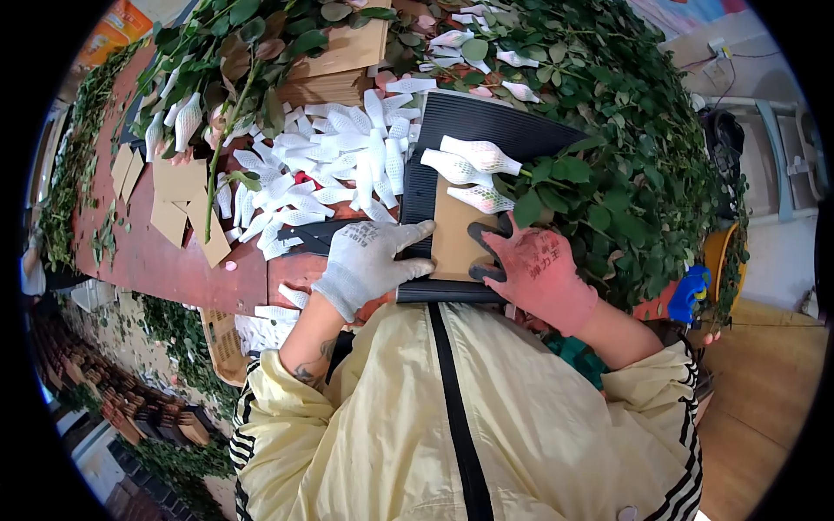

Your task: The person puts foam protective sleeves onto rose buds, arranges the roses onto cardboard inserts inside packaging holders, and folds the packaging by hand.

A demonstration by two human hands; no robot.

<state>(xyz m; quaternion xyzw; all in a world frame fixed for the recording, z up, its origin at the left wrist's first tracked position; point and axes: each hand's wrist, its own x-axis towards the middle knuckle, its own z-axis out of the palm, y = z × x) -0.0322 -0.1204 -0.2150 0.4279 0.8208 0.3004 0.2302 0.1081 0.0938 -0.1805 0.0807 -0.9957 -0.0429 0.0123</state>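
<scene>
A black corrugated sheet [486, 117] lies before me, with a brown cardboard piece [454, 234] on it. My left hand [369, 256], in a pale grey glove, rests at the sheet's left side, thumb and forefinger spread against the cardboard's left edge. In a red glove with dark fingertips, my right hand [539, 265] lies over the cardboard's right edge, its fingers apart. Just above my hands, several flower heads in white net sleeves [482, 156] lie on the sheet and cardboard, their leafy stems [573, 174] pointing right. A dark tool-like object [317, 236] sits partly under my left hand.
Many white net sleeves [339, 152] are heaped left of the sheet on the red table [208, 282]. Cardboard pieces [178, 195] and a cardboard stack [326, 87] lie beyond. Leafy stems [643, 122] pile high on the right. A basket [221, 343] stands below the table's edge.
</scene>
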